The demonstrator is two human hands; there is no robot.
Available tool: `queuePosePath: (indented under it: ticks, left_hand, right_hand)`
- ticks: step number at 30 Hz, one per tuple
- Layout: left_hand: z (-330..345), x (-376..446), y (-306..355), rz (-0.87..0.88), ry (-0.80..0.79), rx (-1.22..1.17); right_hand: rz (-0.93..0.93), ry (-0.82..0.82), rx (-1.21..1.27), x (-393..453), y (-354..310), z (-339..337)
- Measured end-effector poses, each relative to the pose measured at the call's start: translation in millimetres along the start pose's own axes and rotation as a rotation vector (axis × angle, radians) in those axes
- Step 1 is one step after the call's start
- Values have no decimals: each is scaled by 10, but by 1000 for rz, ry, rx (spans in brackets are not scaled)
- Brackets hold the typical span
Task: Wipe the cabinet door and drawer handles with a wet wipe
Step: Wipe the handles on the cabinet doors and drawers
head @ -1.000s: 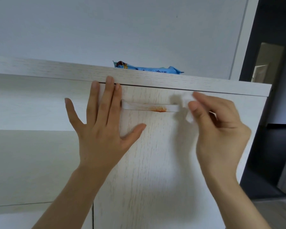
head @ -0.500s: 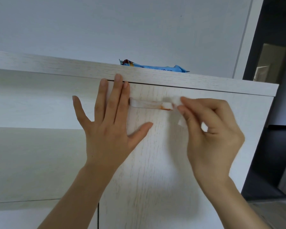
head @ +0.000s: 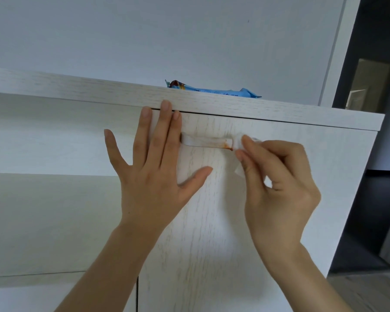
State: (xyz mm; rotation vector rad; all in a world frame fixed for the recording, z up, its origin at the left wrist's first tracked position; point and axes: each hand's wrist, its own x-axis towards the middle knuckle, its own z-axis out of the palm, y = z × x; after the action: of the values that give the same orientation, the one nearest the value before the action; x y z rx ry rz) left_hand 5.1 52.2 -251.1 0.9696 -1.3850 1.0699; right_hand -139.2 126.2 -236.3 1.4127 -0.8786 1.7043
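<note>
Pale wall behind, whitewashed wood-grain cabinet [head: 291,199] filling the head view, dark doorway off its right side. Only one view here.

Head view: blue wipes packet [head: 214,89] lies on the cabinet top, near its front edge, right of centre. Door handle [head: 204,140] is a white horizontal bar close under the door's top edge. Orange-brown smear [head: 227,145] sits at the handle's right end, just where the wipe meets it.

Left hand [head: 153,176] is flat and splayed on the door, holding nothing, fingertips up at the door's top edge, fingers covering the handle's left end.

Right hand [head: 277,183] is pinched closed on the wet wipe [head: 239,145], thumb and forefinger pressing the bunched wipe onto the handle's right end; a loose corner hangs below.

Step, as judged: wiping the smear, not yet clean.

Risks:
- Smear may just spread along the bar or onto the door face if the same dirty patch of wipe is dragged.
- Small pinch could slip off the thin bar.
- Hanging corner may drag residue onto the door.
- Underside of the handle is hidden, easy to miss.
</note>
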Motion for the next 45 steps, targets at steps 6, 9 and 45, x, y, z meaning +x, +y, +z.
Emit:
queuePosePath:
  ticks: [6,9,45]
  left_hand:
    - [0,-5,-8,1,9,-56]
    - [1,-14,-50,29,13,-90]
    - [8,-49,-62,18,4,-96]
  right_hand:
    - [49,34,43,16,114,-128]
    - [18,26,40,-69,104,-75]
    - [66,36,68,-76,-95,62]
